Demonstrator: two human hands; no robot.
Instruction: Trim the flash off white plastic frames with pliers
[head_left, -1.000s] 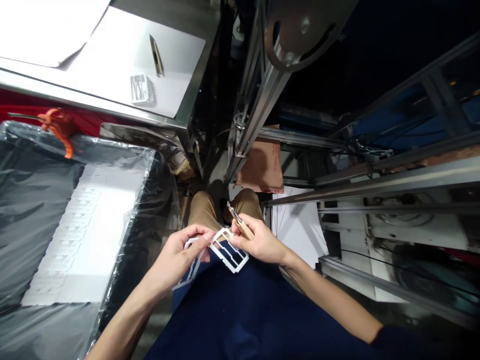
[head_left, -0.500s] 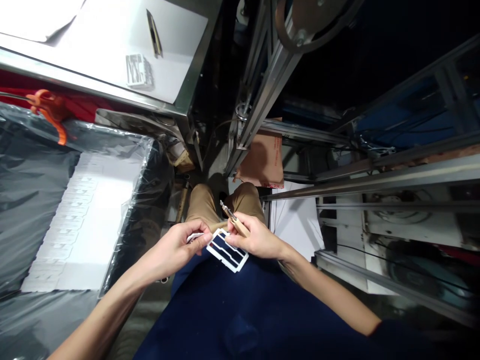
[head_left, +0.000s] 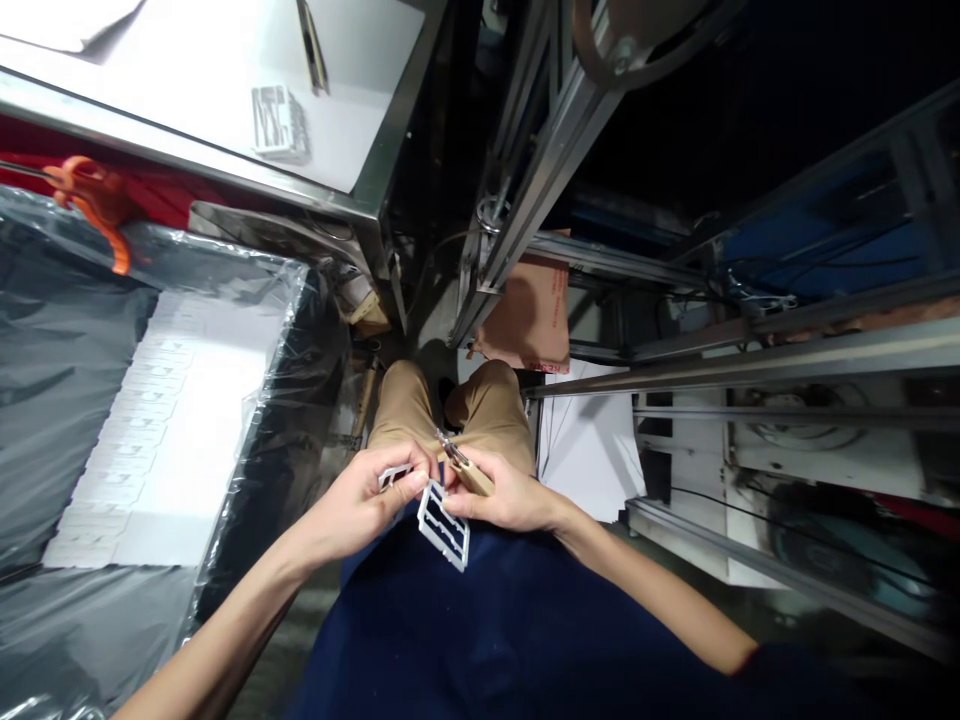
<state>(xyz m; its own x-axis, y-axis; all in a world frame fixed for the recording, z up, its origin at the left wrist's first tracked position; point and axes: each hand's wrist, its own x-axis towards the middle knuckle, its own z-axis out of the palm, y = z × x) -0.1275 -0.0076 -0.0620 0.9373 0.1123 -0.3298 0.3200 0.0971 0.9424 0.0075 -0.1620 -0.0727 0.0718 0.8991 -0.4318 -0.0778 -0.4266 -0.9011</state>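
Note:
My left hand point(head_left: 386, 495) is closed, thumb and fingers pinching near the corner of a slotted white plastic frame point(head_left: 444, 527). A second small white plastic piece point(head_left: 394, 476) shows among its fingers. My right hand point(head_left: 506, 490) is wrapped round tan-handled nippers point(head_left: 472, 474), their metal jaws pointing up and left above the frame. The right thumb also touches the frame's right edge. The frame hangs tilted over my lap, and dark cloth shows through its slots. Part of the left piece is hidden by the fingers.
At left, a box lined with clear plastic point(head_left: 289, 290) holds rows of white pieces point(head_left: 142, 420). On the metal table point(head_left: 367, 190) lie a stack of white frames point(head_left: 277, 122) and a slim tool point(head_left: 312, 50). An orange clamp point(head_left: 94, 205) grips the edge. Metal framework point(head_left: 547, 170) stands right.
The white frame has turned steeper and shifted slightly left and down. My hands have come closer together, and the nippers have moved a little left and down.

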